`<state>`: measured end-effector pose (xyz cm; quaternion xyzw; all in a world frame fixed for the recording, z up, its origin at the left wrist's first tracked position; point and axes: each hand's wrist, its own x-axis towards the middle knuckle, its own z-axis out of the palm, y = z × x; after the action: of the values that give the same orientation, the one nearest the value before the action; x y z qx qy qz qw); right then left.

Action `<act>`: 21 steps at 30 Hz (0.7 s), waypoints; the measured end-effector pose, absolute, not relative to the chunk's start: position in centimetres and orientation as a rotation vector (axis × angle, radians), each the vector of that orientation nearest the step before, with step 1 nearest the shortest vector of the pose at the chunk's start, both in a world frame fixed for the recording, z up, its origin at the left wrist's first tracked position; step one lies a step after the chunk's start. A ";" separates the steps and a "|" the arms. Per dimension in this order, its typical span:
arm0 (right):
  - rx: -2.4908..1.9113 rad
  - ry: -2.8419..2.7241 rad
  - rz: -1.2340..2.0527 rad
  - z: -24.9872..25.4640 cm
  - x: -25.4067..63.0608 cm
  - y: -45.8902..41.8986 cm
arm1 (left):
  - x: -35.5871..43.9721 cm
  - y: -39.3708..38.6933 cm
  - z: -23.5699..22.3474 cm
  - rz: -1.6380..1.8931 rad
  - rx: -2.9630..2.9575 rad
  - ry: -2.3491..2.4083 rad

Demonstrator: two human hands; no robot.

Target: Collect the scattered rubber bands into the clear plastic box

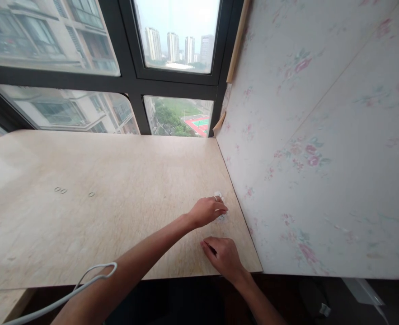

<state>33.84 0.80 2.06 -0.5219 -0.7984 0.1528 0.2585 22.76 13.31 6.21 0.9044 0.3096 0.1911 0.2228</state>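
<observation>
I am watching the left hand reaching across to the lower right of centre, fingers curling down over a small clear plastic piece that is lying on the table close to the floral wall panel. The hand is touching it from the left and above; whether it is actually pinching it I cannot tell, since the knuckles are hiding most of the piece. A small ring is sitting just beyond the fingertips, toward the top of the frame. The right hand is resting lower in the frame, near the table's front edge, loosely closed with something thin and dark between the fingers; too small to name. So the clear piece is lying just above the right hand and under the left, the left being the nearer. Its long axis I cannot make out. Three more rings are lying well apart, at left of centre. A white cable is looping over the left forearm at lower left.
</observation>
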 end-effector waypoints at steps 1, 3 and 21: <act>-1.414 -2.159 0.419 2.1 33.8 0.8 | 22.8 13.4 6.2 0.495 2.523 0.875; -1.416 -2.157 0.426 2.1 33.9 0.8 | 22.6 13.7 6.3 0.456 2.566 0.919; -1.394 -1.980 0.778 3.4 31.8 1.3 | 7.0 5.1 3.4 0.848 1.976 1.444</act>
<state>31.75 1.28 3.38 -0.5237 -0.7440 0.2922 0.2946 7.03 5.11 3.36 0.7341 0.5365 0.3150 0.2721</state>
